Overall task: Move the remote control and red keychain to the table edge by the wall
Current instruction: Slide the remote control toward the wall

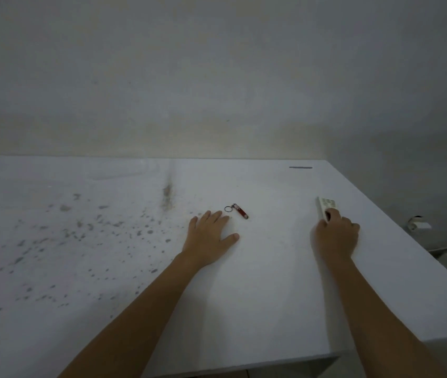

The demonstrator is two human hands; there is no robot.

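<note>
A white remote control (pixel 326 204) lies on the white table (pixel 257 296) near its right side. My right hand (pixel 335 234) is closed over the remote's near end, and only the far half with its buttons shows. The red keychain (pixel 240 211), a small red cylinder with a metal ring, lies near the table's middle. My left hand (pixel 210 231) rests flat on the table with fingers spread, its fingertips just short of the keychain's ring and not touching it.
The wall (pixel 217 77) runs along the table's far edge. A dark slot (pixel 300 167) sits near the far right corner. Grey stains (pixel 80 236) speckle the table's left half. Beyond the right edge, a small white fitting (pixel 418 224) sits low on the wall.
</note>
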